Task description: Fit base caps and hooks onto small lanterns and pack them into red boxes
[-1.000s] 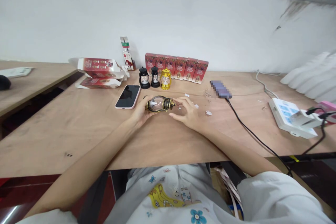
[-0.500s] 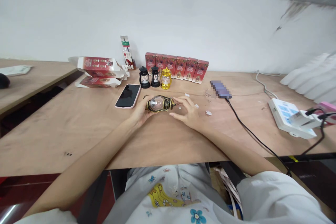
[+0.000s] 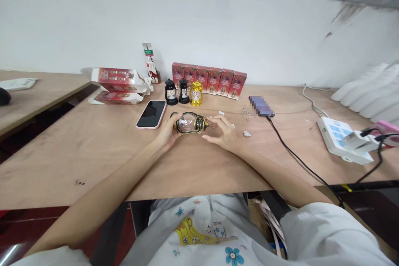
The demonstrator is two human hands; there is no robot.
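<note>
A small bronze-coloured lantern with a clear globe lies sideways just over the table, its cap pointing right. My left hand is closed around its base end. At the cap end, my right hand has thumb and fingers spread apart, with the fingertips beside the pointed top; whether they touch it I cannot tell. Behind stand two black lanterns and a gold lantern, all upright. A phone in a pink case lies left of my left hand.
Several red boxes line up near the wall. Opened red cartons and a bottle are at the back left. A cabled phone, paper scraps and a white power strip lie to the right on the wooden table.
The lantern has turned slightly in my left hand, and its frame faces up a little differently. My right hand stays by the cap. The other things stand where they were.
</note>
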